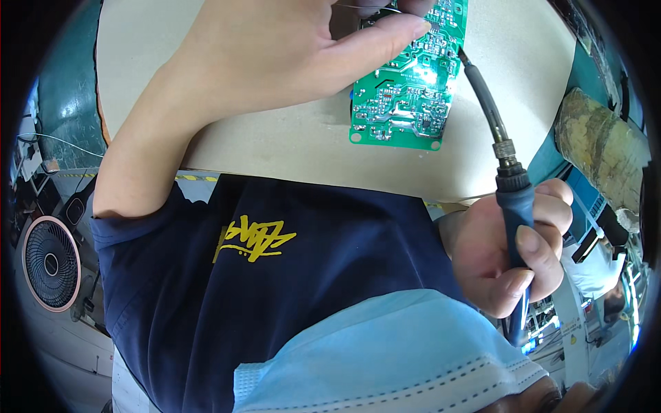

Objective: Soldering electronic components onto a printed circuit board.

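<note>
A green circuit board (399, 100) with small components and shiny solder joints lies on the pale work surface. Over its far part reaches my left hand (296, 58), the thumb tip at the board and the other fingers curled, partly cut off by the upper edge. A thin silvery wire, apparently solder wire (368, 7), runs into those closed fingers. My right hand (513, 255) is wrapped round the blue handle of a soldering iron (515, 206). The iron points up and away, and its dark tip meets the board's right edge or hovers just over it; which one I cannot tell.
The tan work surface (275, 148) ends close to my dark shirt. Left of it are a green mat (69, 89) and a round fan (51, 263) below. A brownish, stained roll-shaped object (595, 151) lies at the right, near a blue rack (585, 196).
</note>
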A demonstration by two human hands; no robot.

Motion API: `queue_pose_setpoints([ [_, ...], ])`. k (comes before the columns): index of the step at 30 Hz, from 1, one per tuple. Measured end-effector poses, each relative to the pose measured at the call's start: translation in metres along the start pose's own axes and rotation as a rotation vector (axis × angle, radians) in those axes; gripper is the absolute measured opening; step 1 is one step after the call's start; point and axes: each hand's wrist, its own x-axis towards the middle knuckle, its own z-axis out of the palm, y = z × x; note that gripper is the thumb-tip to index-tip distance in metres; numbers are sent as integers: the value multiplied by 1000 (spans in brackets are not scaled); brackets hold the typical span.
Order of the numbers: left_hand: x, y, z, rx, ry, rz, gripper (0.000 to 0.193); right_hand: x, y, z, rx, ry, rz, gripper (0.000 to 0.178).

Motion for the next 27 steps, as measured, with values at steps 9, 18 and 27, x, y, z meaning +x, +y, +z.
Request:
queue_pose_setpoints([
  [9,0,-2,3,-21,37,35,16,7,-7,8,-64,-87,12,37],
  [18,-1,-3,4,-12,45,59,17,6,-3,10,-118,-81,-35,29],
  [27,-2,-4,5,-7,31,28,17,8,-4,6,-120,-147,-70,35],
])
